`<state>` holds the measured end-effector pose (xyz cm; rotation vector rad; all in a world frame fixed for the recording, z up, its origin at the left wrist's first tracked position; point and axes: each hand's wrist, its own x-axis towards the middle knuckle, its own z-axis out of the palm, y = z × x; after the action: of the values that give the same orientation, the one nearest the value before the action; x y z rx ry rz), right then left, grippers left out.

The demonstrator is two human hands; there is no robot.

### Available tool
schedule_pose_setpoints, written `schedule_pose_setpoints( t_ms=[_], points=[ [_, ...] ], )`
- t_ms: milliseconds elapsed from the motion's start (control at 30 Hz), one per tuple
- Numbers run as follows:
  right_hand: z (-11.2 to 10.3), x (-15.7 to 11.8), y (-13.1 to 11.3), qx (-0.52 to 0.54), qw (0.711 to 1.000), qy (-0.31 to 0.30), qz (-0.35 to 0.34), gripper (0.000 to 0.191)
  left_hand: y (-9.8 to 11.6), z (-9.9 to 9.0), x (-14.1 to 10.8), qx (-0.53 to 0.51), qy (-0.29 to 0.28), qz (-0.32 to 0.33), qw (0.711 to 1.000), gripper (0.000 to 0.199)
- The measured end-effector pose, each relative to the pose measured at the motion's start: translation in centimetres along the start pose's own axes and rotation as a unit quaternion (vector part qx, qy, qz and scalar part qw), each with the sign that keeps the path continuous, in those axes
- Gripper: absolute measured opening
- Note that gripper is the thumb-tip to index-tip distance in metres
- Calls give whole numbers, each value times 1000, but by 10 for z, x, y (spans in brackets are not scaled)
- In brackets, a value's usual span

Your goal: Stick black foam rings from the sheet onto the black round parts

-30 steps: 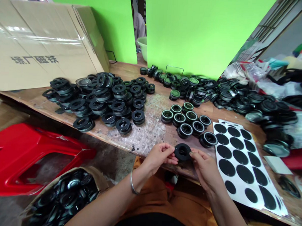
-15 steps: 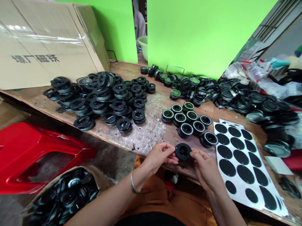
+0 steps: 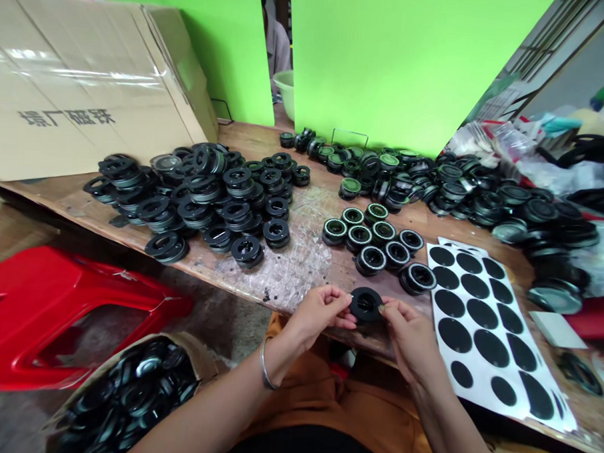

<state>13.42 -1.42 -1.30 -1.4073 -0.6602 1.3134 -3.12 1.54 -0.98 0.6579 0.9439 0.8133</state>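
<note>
Over the table's front edge, a black ring-shaped part (image 3: 366, 316) with a round hole is held between both hands. My left hand (image 3: 326, 309) pinches its left rim between thumb and fingers, a bracelet on the wrist. On the opposite rim, my right hand (image 3: 408, 332) grips with thumb and fingertips. Just beyond them stands a group of round black parts (image 3: 372, 259) with pale rings on top. To the right of my right hand lies a white sheet (image 3: 483, 373) bearing black round stickers (image 3: 491, 347), with some spots bare.
Stacked black ring parts (image 3: 235, 213) crowd the table's left side, and a long heap of similar parts (image 3: 449, 183) runs along the back. A cardboard box (image 3: 88, 77), green panels (image 3: 414, 64), a red stool (image 3: 28, 308) and a carton of black parts (image 3: 139, 400) surround the table.
Both hands stay at the same spot with the black ring-shaped part between them. Only a slight shift of the camera's view shows.
</note>
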Motion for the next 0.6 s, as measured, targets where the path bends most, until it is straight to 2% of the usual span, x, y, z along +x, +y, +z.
schedule_pose_setpoints(
  t_ms=[133, 233, 300, 367, 433, 467, 533, 600],
  points=[
    [-1, 1, 3, -80, 996, 18, -40, 15, 1, 2, 1, 7, 13, 3, 1000, 28],
    [-1, -1, 0, -196, 975, 13, -101, 18, 1, 5, 1, 12, 25, 6, 1000, 27],
    [0, -3, -5, -290, 943, 11, -165, 20, 3, 8, 1, 21, 33, 8, 999, 27],
    [-1, -4, -11, -378, 897, 12, -230, 18, 4, 10, 1, 37, 34, 8, 999, 26],
    [-3, -3, -17, -440, 862, 0, -251, 16, 5, 11, 0, 54, 31, 6, 998, 24],
    [-5, -2, -19, -456, 856, -13, -242, 15, 5, 11, 1, 60, 29, 4, 998, 24],
    [-8, 1, -24, -451, 869, -48, -199, 18, 5, 11, 1, 66, 28, 1, 997, 23],
    [-11, 5, -26, -387, 909, -83, -133, 21, 5, 10, 2, 68, 26, 0, 997, 23]
  ],
)
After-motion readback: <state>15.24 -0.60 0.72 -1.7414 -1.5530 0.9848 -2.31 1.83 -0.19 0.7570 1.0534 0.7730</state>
